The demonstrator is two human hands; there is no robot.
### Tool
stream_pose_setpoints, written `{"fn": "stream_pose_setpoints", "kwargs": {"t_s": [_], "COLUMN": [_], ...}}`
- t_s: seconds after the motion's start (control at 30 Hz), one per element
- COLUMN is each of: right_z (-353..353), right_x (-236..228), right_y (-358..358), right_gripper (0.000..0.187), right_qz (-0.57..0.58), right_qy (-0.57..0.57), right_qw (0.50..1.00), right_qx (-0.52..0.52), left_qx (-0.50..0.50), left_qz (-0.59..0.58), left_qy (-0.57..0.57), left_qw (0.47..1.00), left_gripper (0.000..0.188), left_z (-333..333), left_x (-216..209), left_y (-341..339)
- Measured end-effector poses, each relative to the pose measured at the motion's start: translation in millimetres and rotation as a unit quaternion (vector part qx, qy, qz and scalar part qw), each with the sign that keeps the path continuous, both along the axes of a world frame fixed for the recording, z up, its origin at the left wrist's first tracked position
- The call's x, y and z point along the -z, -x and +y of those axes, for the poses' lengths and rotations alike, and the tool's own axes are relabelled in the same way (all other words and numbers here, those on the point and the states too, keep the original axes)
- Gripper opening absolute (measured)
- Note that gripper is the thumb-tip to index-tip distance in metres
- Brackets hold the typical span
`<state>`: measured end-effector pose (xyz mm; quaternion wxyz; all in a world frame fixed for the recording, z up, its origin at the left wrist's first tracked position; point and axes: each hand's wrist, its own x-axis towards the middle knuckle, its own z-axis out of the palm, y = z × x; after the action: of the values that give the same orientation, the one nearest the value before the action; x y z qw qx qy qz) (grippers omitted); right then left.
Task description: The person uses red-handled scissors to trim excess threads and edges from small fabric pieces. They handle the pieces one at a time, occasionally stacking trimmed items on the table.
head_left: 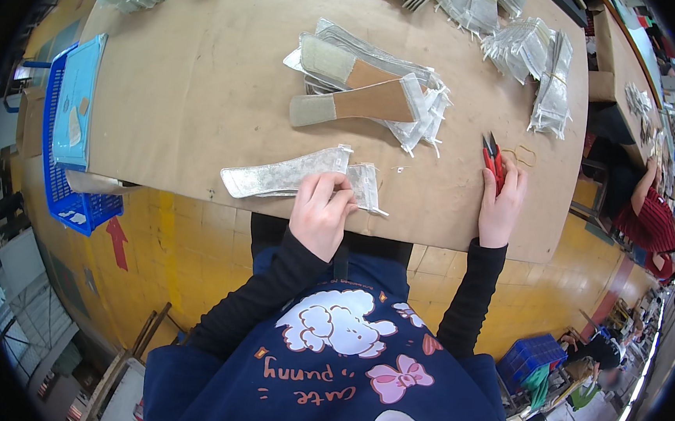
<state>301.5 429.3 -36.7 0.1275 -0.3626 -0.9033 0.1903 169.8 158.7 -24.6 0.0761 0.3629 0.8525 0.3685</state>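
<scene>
Near the table's front edge lies a silvery-grey, strap-shaped fabric piece (273, 176), with another grey piece (365, 185) partly under it. My left hand (320, 217) is closed in a pinch over their overlapping ends; its fingertips hide the exact grip. Farther right, my right hand (502, 210) is closed around red-handled thread snips (492, 165), their dark blades pointing away from me. A yellowish rubber band (524, 155) rests beside the snips. Beyond my hands, a loose pile of similar pieces (376, 100) shows brown and pale grey faces.
Tied bundles of grey pieces (551, 88) stand along the brown-papered table's (206, 68) far and right sides. At the left edge hangs a blue plastic basket (57, 167) with a light-blue packet (79, 102). A person in a striped red top (642, 224) is at another table, right.
</scene>
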Motion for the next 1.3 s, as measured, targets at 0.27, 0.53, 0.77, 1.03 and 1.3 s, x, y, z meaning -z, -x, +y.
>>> {"fn": "stream_pose_setpoints", "kwargs": {"t_s": [0.27, 0.53, 0.77, 1.03, 1.3], "right_z": [-57.4, -77.0, -64.9, -51.1, -30.4], "right_x": [-31.8, -31.4, -37.8, -27.9, -29.0], "right_y": [8.9, 20.5, 9.1, -1.6, -6.2], "right_gripper": [0.036, 0.036, 0.039, 0.032, 0.029], "right_qz": [0.116, 0.095, 0.151, 0.150, 0.050], "right_qy": [0.120, 0.080, 0.119, 0.090, -0.041], "right_qw": [0.972, 0.962, 0.969, 0.984, 0.997], "right_qx": [-0.163, -0.244, -0.157, -0.040, -0.044], "left_qx": [0.018, 0.067, 0.092, -0.212, 0.042], "left_qz": [-0.057, 0.043, -0.134, -0.047, -0.037], "left_qy": [-0.002, 0.020, -0.068, -0.184, 0.045], "left_qw": [0.998, 0.997, 0.984, 0.959, 0.997], "left_gripper": [0.023, 0.027, 0.014, 0.043, 0.079], "left_z": [-2.8, -1.8, -21.1, -55.0, -47.6], "left_x": [-1.0, 1.8, -2.7, -26.6, -17.4], "left_y": [14.1, 8.9, 13.8, 60.9, 64.4]}}
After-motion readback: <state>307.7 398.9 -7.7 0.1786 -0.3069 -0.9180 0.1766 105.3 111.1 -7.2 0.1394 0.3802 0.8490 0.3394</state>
